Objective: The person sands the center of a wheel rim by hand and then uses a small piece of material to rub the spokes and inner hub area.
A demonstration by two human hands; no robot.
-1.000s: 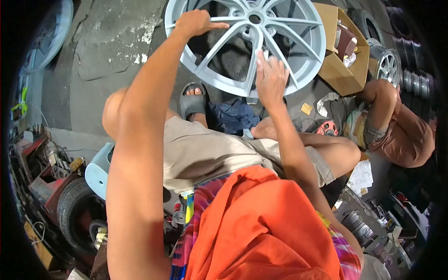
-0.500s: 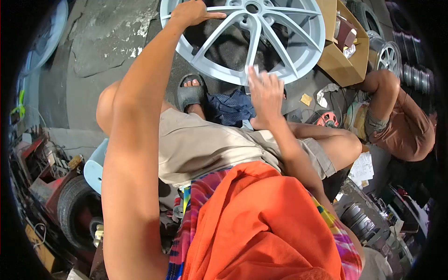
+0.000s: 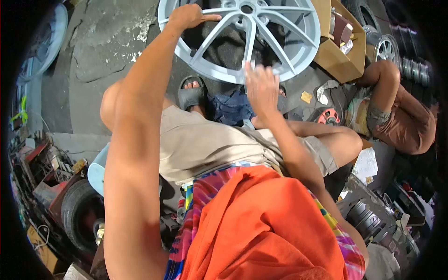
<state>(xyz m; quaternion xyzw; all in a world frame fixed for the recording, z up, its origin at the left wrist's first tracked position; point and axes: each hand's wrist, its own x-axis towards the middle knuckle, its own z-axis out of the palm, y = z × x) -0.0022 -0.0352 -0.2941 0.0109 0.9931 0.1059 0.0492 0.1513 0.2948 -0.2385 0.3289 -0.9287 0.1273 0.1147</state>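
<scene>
A pale grey alloy wheel (image 3: 249, 39) with several split spokes is at the top, its lower edge toward me. My left hand (image 3: 187, 17) is closed over its left edge, the index finger stretched along a spoke. At the lower edge is my right hand (image 3: 262, 88), fingers bent against the rim and blurred by motion. Something small and pale shows at its index finger, too smeared to name. A dark blue cloth (image 3: 231, 108) lies on the floor below the wheel, beside my sandalled foot (image 3: 192, 93).
A cardboard box (image 3: 343, 58) with items in it stands right of the wheel. Another person (image 3: 401, 112) sits at the right, near a red and black round tool (image 3: 328, 116). Tyres (image 3: 84, 214) and clutter are at the left, more wheels (image 3: 386, 49) at the upper right.
My right hand has shifted slightly left and up along the wheel's lower edge. My left hand keeps its hold. The whole view has moved a little.
</scene>
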